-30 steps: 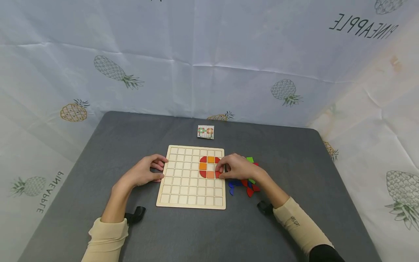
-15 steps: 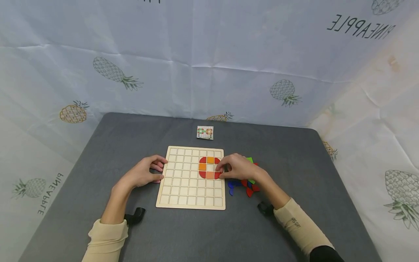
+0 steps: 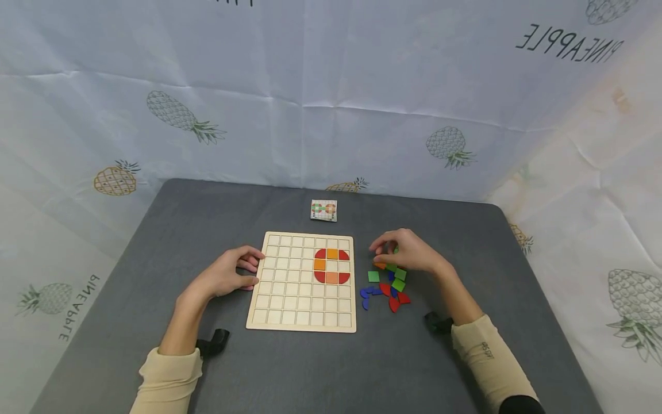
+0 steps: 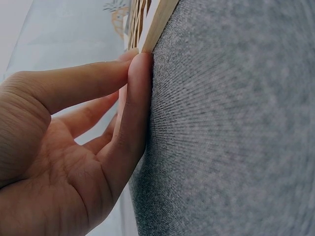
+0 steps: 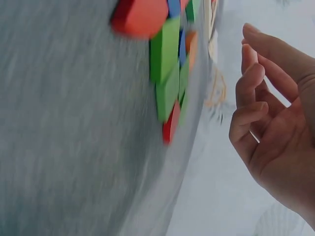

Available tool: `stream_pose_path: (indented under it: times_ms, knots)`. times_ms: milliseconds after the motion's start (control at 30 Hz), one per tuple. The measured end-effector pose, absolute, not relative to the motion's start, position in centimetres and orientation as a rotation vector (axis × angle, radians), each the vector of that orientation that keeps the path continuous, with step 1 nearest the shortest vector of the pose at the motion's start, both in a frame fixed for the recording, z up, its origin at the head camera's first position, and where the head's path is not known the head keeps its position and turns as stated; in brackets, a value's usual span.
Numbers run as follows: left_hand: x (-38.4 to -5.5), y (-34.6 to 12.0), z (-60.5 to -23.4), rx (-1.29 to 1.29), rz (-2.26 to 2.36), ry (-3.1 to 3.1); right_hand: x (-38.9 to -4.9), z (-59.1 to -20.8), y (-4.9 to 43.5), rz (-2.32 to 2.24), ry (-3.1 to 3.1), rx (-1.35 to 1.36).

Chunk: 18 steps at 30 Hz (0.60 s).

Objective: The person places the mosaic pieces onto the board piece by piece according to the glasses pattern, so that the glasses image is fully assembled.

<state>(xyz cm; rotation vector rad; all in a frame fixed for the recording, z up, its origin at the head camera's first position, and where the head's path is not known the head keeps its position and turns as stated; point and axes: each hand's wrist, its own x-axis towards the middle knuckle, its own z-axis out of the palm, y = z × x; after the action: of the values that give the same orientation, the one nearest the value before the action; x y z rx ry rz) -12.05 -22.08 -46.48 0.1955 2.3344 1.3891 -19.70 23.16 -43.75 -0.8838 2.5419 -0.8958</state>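
Note:
A square wooden grid board lies flat on the dark table. Toward its right side, red rounded corner pieces and orange squares form part of a ring. My left hand rests at the board's left edge, thumb and index fingertips apart along it in the head view. In the left wrist view, fairly straight fingers meet the board's edge. My right hand hovers over the back of a loose pile, fingers loosely curled, nothing visible between them. Close below it are green squares and an orange piece.
Red pieces and blue pieces lie in the pile's nearer part, beside the board's right edge. A small pattern card sits behind the board. A pineapple-print curtain hangs beyond the table's far edge.
My right hand has left the red corner piece on the board and moved right, over the loose pile. My left hand has stayed at the board's edge.

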Motion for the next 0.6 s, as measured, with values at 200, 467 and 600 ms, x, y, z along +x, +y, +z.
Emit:
stream_pose_path:
  times_ms: [200, 467, 600]
  knots:
    - [-12.0, -22.1, -46.5, 0.202, 1.385, 2.341, -19.8, -43.8, 25.7, -0.905, 2.542, -0.750]
    - [-11.9, -22.0, -46.4, 0.189, 1.384, 2.340, -20.2, -45.8, 27.2, -0.930, 2.451, -0.764]
    - [-11.9, -22.1, -46.3, 0.197, 1.387, 2.345, -20.5, -46.4, 26.8, -0.921, 2.421, -0.788]
